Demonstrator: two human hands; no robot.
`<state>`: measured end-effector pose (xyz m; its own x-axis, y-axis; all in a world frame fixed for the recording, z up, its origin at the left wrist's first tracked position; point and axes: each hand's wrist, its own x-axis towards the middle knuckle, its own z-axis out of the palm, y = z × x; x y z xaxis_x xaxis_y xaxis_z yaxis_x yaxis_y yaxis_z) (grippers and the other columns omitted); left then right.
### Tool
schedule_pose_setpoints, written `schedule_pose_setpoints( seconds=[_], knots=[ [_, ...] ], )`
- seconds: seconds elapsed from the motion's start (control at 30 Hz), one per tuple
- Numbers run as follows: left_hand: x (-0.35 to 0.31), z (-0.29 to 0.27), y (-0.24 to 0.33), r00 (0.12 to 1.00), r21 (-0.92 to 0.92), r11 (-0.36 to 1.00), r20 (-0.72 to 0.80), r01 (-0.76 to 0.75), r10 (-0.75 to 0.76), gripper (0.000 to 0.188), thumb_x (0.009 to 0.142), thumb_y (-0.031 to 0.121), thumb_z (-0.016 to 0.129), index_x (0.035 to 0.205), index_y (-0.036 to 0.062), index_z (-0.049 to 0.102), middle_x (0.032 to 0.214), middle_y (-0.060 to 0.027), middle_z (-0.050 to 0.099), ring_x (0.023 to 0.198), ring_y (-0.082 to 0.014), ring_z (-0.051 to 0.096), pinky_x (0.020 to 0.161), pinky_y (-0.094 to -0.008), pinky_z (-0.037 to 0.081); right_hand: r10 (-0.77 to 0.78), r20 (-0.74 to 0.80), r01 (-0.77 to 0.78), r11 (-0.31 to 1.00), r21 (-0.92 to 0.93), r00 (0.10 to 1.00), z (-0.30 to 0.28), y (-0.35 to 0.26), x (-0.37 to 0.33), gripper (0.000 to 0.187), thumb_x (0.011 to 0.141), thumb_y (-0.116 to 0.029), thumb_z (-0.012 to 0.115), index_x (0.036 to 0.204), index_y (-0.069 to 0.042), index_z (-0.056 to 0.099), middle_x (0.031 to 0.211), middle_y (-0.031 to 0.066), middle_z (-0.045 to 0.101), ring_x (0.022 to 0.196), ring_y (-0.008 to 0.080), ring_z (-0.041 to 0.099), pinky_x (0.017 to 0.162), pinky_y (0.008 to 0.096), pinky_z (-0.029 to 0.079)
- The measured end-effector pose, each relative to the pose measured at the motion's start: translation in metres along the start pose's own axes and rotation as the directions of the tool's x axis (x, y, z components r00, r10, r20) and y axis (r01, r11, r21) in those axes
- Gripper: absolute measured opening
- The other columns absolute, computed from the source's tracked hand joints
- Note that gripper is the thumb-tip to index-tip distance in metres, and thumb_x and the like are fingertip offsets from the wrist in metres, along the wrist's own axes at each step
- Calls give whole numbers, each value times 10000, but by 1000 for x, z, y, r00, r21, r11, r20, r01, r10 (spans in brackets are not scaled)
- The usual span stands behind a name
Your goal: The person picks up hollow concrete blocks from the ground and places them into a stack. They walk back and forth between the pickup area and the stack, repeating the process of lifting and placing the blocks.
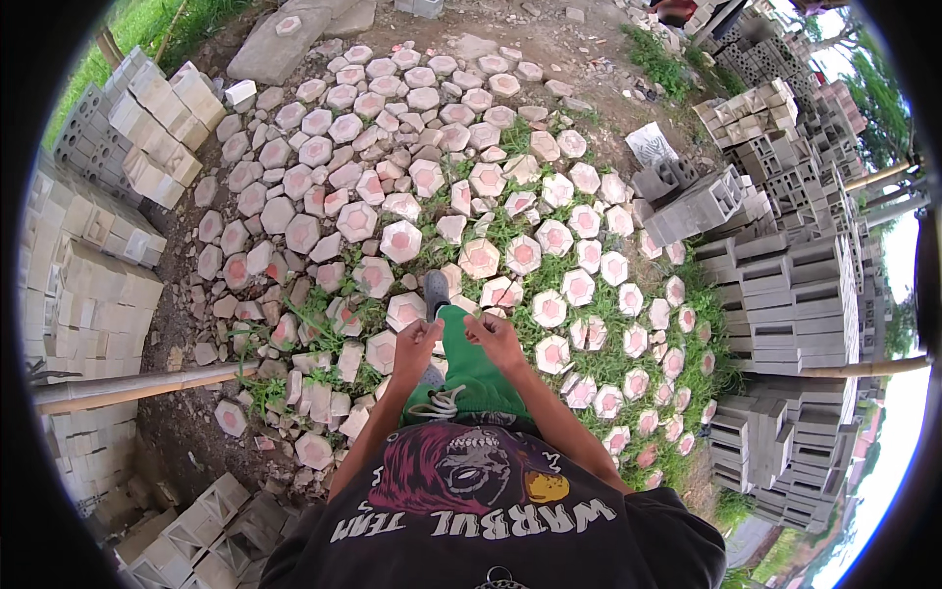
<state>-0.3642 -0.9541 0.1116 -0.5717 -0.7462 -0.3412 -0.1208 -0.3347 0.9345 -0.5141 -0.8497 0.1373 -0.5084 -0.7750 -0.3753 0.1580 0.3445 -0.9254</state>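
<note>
Both of my hands are in front of my body, one on each side of the green shorts (466, 368) I wear. My left hand (417, 344) is closed, its fingertips close to the left edge of the cloth. My right hand (497, 344) is closed too, thumb and fingers together by the shorts' right edge. Whether either hand pinches the cloth or something small, I cannot make out. Just ahead of the hands a grey shoe (436, 293) stands among hexagonal paving blocks (479, 258), pale with reddish centres.
Uneven hexagonal pavers, broken pieces and grass cover the ground. Stacked pale blocks (93, 294) rise at the left, grey hollow blocks (785, 294) at the right. Bamboo poles jut in from the left (147, 388) and right (863, 369). A flat slab (280, 54) lies far left.
</note>
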Motion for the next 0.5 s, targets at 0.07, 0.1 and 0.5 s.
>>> schedule_pose_setpoints(
  seconds=[0.07, 0.1, 0.5],
  knots=[
    [14, -3, 3, 1000, -78, 997, 4, 7, -6, 309, 912, 285, 621, 728, 41, 576, 652, 49, 502, 573, -30, 368, 516, -217, 290, 28, 28, -28, 1000, 15, 999, 9, -7, 30, 375, 899, -358, 619, 764, -9, 607, 696, 21, 608, 639, 63, 541, 618, 226, 447],
    [26, -8, 8, 999, -49, 998, -7, 34, -34, 306, 916, 284, 615, 740, 36, 580, 662, 43, 517, 582, -30, 386, 522, -214, 303, 20, 41, -21, 1000, 22, 999, 12, -15, 48, 369, 900, -359, 617, 780, -9, 610, 703, 23, 613, 644, 65, 546, 625, 225, 453],
    [219, -70, 112, 968, 171, 985, -242, -26, 68, 209, 868, 184, 664, 931, -11, 623, 855, -59, 662, 798, -106, 605, 724, -254, 479, -37, 272, 40, 999, -7, 962, 60, -105, 291, 241, 826, -231, 694, 869, -7, 614, 778, 30, 626, 718, 90, 570, 673, 263, 471]
  ],
)
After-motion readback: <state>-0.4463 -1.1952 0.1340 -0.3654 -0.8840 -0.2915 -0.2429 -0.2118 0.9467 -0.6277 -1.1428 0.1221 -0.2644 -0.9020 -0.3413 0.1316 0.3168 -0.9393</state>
